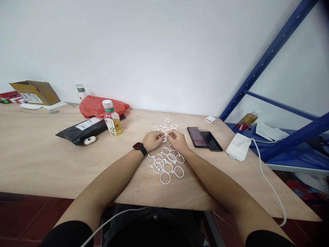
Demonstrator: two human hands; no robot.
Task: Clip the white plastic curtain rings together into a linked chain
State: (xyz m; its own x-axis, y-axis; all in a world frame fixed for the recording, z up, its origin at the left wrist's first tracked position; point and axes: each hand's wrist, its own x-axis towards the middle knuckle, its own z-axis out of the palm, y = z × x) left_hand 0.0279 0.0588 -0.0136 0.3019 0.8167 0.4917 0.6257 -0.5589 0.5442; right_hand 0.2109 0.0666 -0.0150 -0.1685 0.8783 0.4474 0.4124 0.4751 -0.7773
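Note:
My left hand (152,140) and my right hand (177,140) meet over the middle of the table, fingertips pinched together. Between them is a small white plastic ring (165,138), partly hidden by the fingers. Just beyond my hands lie several more white rings (166,120), some overlapping. Closer to me, between my forearms, a larger loose pile of white rings (168,167) is spread on the wood; each ring seems to have a small tab. A black watch (140,148) is on my left wrist.
Two phones (203,138), a white power bank (238,146) with a cable and a white charger (210,119) lie right. Left are a drink bottle (112,118), a black parcel bag (79,132), an earbud case (89,140), a red bag (92,106) and a cardboard box (38,92).

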